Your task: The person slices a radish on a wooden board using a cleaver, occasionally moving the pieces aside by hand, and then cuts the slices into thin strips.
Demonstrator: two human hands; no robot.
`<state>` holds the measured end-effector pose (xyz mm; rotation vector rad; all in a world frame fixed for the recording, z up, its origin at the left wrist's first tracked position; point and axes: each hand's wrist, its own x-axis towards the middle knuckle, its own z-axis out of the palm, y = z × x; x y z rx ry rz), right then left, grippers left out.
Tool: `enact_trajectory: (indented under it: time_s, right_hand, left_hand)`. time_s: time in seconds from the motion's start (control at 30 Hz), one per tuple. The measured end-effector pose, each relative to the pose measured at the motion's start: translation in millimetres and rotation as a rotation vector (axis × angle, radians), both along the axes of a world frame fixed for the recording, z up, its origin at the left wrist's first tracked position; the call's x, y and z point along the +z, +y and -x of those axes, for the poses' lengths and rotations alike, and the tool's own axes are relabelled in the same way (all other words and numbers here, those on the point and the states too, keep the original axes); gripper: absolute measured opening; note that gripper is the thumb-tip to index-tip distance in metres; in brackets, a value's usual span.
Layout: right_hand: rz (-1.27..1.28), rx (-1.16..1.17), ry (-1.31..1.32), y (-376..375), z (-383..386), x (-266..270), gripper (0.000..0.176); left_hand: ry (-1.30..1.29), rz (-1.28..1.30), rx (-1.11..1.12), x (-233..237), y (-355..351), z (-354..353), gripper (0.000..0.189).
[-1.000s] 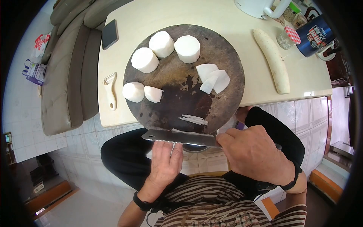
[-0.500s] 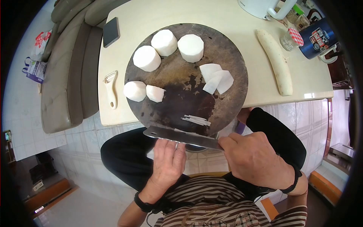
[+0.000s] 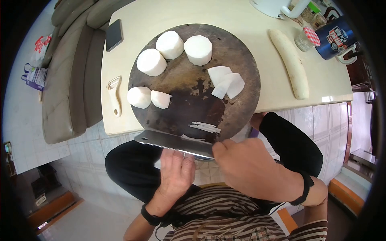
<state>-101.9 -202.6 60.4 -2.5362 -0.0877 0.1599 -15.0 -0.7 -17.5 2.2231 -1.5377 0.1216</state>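
My right hand is wrapped round the handle of a cleaver. Its broad blade lies across the near edge of the round dark cutting board. Behind the blade, my left hand has its fingers bent and pressed together at the cutting side; whatever lies under the fingertips is hidden. Thin white radish strips are on the board just beyond the blade. Thin radish slices overlap at the right. Thick peeled radish chunks stand along the far and left parts of the board.
A peeler and a phone lie left of the board on the cream table. To the right are a long whole radish, a glass jar, a blue cup and a white kettle.
My right hand and the cleaver have slid to the left across my left fingers. The view has shifted slightly; the radish pieces stay in place on the board.
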Motion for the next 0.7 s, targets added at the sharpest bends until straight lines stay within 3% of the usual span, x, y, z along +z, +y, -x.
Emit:
enact_trajectory:
  time_s: [0.27,0.5,0.6,0.67,0.7]
  right_hand:
    - [0.055,-0.082,-0.078,-0.3,-3.9,-6.7,0.018]
    - [-0.074,-0.226,-0.071,-13.5,2.3,-6.2,0.011]
    - [-0.153,-0.301,-0.103,-18.9,2.6,-6.5,0.012]
    - [-0.219,-0.332,-0.153,-20.8,0.4,-10.1,0.015]
    - [-0.367,-0.354,-0.136,-21.9,-1.1,-12.5,0.019]
  left_hand:
    - [0.033,0.016,0.018,-0.3,-0.7,1.3,0.052]
    - [0.101,0.040,0.055,5.4,0.8,1.2,0.055]
    - [0.209,0.107,0.144,15.9,-2.9,-1.8,0.051]
    - [0.390,0.230,0.250,24.0,-5.8,-10.0,0.044]
    - [0.630,0.300,0.344,25.8,-7.5,-11.3,0.040]
